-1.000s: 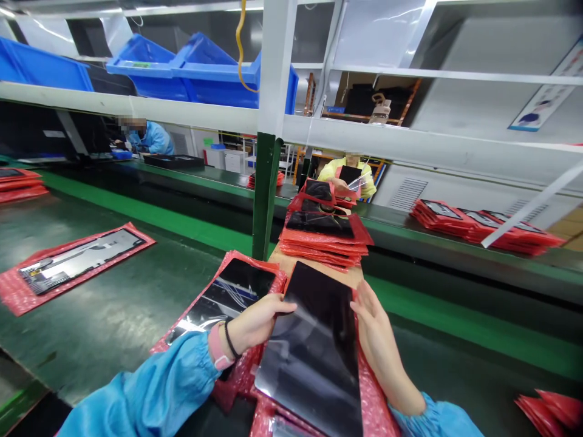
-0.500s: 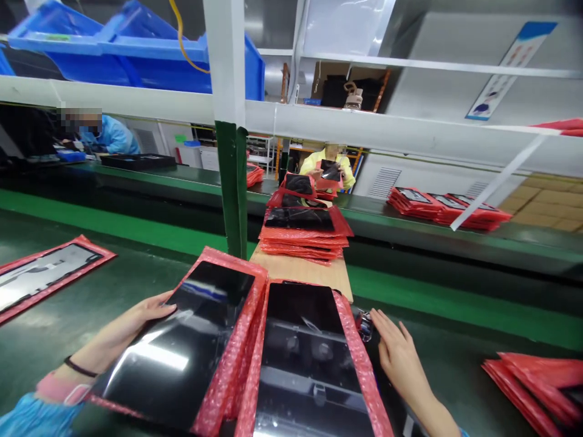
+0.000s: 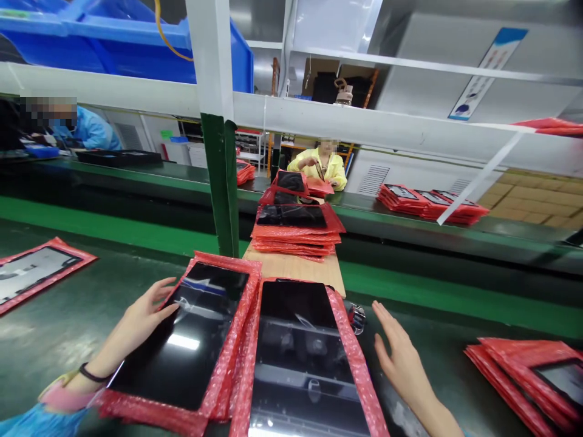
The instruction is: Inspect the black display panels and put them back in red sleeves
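Note:
Two glossy black panels lie side by side in front of me, each on red bubble wrap. My left hand (image 3: 142,311) rests with spread fingers against the left edge of the left panel (image 3: 182,340). To the right of the right panel (image 3: 298,352), my right hand (image 3: 395,349) hovers open and flat just above the green belt, holding nothing. A small shiny object (image 3: 357,317) lies between the right panel and my right hand.
A stack of red-wrapped panels (image 3: 295,230) sits on a wooden board (image 3: 291,267) beyond. A green post (image 3: 221,182) rises beside it. More wrapped panels lie at far left (image 3: 36,270) and lower right (image 3: 532,376). Two other people work across the line.
I held one black panel in both hands a second ago; it now lies on the right bubble wrap. Both hands have let go and moved outward. My view has shifted right.

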`<state>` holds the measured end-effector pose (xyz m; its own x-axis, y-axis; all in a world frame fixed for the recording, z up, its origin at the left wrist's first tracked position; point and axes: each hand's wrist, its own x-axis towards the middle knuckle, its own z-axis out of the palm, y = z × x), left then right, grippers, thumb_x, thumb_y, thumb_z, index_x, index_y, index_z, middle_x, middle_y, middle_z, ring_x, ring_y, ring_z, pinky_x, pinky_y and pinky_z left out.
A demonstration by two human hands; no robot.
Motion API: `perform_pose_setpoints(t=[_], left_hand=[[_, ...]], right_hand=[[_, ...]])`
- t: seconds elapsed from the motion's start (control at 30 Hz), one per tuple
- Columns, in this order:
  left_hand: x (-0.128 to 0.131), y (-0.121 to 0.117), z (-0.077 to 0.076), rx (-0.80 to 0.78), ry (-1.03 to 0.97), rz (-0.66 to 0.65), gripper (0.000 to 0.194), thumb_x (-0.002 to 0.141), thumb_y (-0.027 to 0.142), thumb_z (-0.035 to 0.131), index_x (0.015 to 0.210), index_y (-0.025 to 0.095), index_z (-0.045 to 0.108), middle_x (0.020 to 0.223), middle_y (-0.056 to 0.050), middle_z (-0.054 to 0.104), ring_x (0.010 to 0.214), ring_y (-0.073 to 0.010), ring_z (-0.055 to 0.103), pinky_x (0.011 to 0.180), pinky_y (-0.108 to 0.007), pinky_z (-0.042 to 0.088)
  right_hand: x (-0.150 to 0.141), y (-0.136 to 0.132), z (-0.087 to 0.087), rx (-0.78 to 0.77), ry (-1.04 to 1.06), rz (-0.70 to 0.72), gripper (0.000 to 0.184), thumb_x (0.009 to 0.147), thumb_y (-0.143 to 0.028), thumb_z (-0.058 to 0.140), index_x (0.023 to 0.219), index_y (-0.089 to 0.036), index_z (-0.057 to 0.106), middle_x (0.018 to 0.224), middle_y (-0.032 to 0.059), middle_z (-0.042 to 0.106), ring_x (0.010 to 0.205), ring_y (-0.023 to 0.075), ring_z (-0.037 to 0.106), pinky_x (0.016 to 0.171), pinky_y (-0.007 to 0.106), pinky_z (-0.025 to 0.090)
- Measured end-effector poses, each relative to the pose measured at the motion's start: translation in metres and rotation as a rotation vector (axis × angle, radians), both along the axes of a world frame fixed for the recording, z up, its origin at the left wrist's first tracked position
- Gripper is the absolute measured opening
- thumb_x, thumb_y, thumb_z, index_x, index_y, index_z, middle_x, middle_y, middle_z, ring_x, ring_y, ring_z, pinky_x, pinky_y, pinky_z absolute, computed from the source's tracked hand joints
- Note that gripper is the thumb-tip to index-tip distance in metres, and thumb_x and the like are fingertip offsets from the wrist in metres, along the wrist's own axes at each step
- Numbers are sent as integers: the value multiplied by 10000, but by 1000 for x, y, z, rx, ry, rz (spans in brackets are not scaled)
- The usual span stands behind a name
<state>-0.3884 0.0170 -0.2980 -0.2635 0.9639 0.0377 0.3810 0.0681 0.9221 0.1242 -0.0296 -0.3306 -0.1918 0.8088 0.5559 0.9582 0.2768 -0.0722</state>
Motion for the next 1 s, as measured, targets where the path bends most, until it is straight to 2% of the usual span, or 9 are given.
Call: perform_pose_setpoints(t=[0.07, 0.13, 0.2, 0.3, 0.5, 0.63, 0.8, 0.9, 1.0], left_hand=[[13, -4, 10, 86, 90, 13, 564, 603, 485, 792, 1076, 235, 610, 1267, -111, 637, 1265, -379, 492, 1112, -471, 310], [37, -14, 22, 147, 84, -60, 458, 700, 442, 734, 1093, 235, 624, 1248, -103, 643, 1214, -343, 543, 1100, -441, 333], [68, -27, 31, 91, -76, -229, 349, 774, 402, 686, 1073, 228, 638, 1129, -88, 694, 1100, -299, 623, 994, -373, 447], [111, -46, 38, 1, -136, -494, 229, 844, 346, 628, 1026, 215, 674, 1054, -79, 699, 958, -250, 663, 884, -323, 492], [146, -48, 29, -86, -487, -578, 270, 777, 261, 673, 1043, 213, 650, 994, -70, 624, 891, -213, 589, 790, -339, 489], [148, -41, 24, -130, -591, -501, 316, 701, 200, 725, 1002, 219, 631, 921, -27, 590, 836, -173, 555, 795, -316, 450], [146, -42, 26, -223, -637, -465, 391, 746, 314, 729, 1106, 231, 598, 1096, -61, 605, 1019, -209, 569, 917, -347, 428], [147, -42, 31, -249, -658, -474, 429, 709, 356, 776, 1071, 190, 618, 1085, -78, 635, 1031, -219, 580, 912, -343, 441], [152, -43, 37, -301, -811, -478, 425, 658, 369, 815, 982, 174, 622, 934, -40, 663, 850, -164, 624, 783, -287, 487]], right_hand=[[-17, -17, 24, -25, 65, 91, 556, 949, -191, 394, 1494, -205, 289, 1432, 135, 499, 1307, 246, 479, 1017, 447, 486], [-38, -35, 49, -151, 23, 327, 534, 945, -235, 445, 1471, -259, 353, 1461, 68, 468, 1321, 227, 458, 1033, 405, 470], [-56, -47, 69, -247, -127, 528, 648, 893, -330, 571, 1487, -236, 329, 1476, 71, 423, 1324, 276, 440, 1036, 436, 453], [-73, -55, 82, -199, -323, 644, 722, 859, -243, 612, 1497, -191, 279, 1438, 94, 431, 1295, 316, 459, 1060, 497, 398], [-82, -54, 79, 20, -570, 684, 475, 864, -290, 585, 1268, -42, 593, 1268, 199, 582, 1107, 320, 637, 851, 346, 576], [-83, -57, 74, 64, -551, 671, 559, 888, -245, 542, 1412, -80, 440, 1265, 166, 599, 1105, 294, 640, 864, 317, 566], [-71, -60, 80, 10, -343, 655, 599, 958, -296, 455, 1505, -168, 249, 1317, 99, 568, 1133, 247, 617, 929, 279, 516], [-62, -58, 82, -46, -155, 670, 612, 964, -440, 435, 1505, -201, 276, 1370, 72, 534, 1171, 245, 586, 999, 294, 456], [-57, -57, 71, 50, -54, 695, 668, 942, -560, 399, 1475, -159, 360, 1364, 92, 552, 1168, 241, 590, 1012, 260, 424]])
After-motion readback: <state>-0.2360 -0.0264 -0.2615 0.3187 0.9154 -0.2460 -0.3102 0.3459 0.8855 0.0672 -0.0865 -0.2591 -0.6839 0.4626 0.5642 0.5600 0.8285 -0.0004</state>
